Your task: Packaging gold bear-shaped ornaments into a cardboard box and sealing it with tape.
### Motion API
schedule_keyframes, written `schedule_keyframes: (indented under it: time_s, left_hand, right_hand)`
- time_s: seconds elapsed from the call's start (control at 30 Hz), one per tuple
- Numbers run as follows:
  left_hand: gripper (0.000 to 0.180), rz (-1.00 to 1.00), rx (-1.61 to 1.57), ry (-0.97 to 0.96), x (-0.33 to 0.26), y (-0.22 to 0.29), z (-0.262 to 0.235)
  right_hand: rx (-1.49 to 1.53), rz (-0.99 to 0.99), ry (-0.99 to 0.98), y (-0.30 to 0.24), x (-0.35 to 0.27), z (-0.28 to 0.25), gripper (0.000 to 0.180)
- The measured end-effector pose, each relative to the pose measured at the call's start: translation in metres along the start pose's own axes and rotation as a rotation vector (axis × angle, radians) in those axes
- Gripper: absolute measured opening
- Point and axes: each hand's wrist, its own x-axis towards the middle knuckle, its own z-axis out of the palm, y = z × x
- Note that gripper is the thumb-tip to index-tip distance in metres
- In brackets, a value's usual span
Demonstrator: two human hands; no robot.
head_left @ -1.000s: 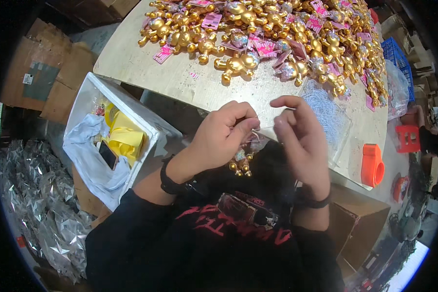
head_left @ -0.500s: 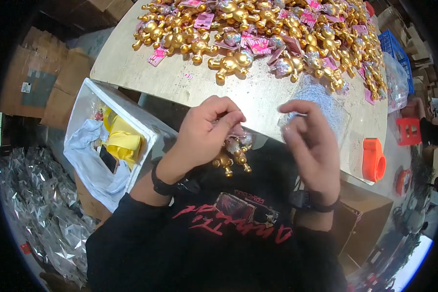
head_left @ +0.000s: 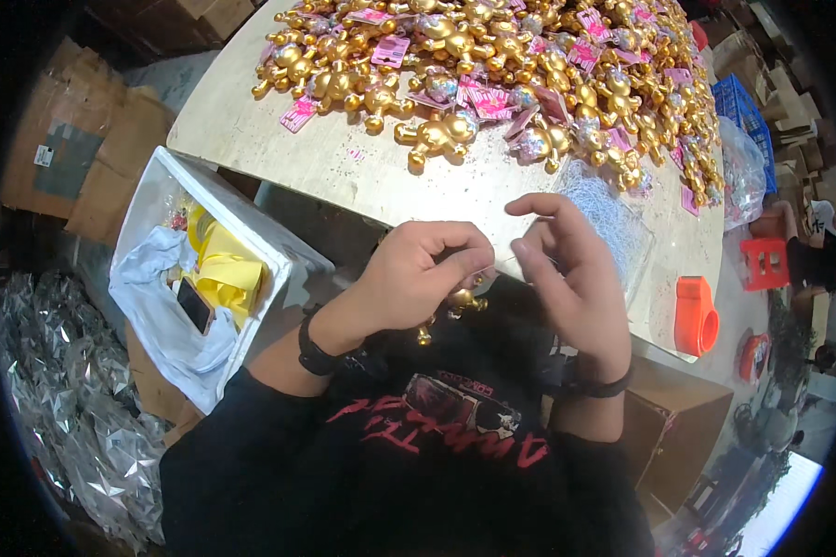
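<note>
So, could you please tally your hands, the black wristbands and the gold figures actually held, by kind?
Left hand: 1
Right hand: 1
Black wristbands: 2
Small gold plastic figure, in the left hand: 1
Total: 5

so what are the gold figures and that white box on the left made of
The gold figures look like moulded plastic with a shiny metallic gold coating: bright highlights on rounded limbs. Metal cannot be ruled out. The left hand holds one such gold figure. The white box looks like foam: thick, matte white walls with blunt edges.
</note>
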Motion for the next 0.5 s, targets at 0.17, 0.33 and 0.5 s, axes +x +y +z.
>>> schedule_keyframes:
  time_s: [0.17, 0.33, 0.5]
  left_hand:
    - [0.019, 0.059, 0.052, 0.056, -0.001, 0.01, -0.007]
    - [0.019, 0.03, -0.067, 0.051, -0.001, 0.008, 0.002]
    - [0.018, 0.01, -0.162, 0.002, 0.005, 0.016, 0.009]
  right_hand:
    - [0.219, 0.031, 0.142, 0.002, -0.008, -0.013, 0.026]
    - [0.059, -0.074, 0.013, 0.001, -0.005, -0.003, 0.029]
    - [-0.093, -0.087, 0.03, -0.007, 0.001, 0.009, 0.029]
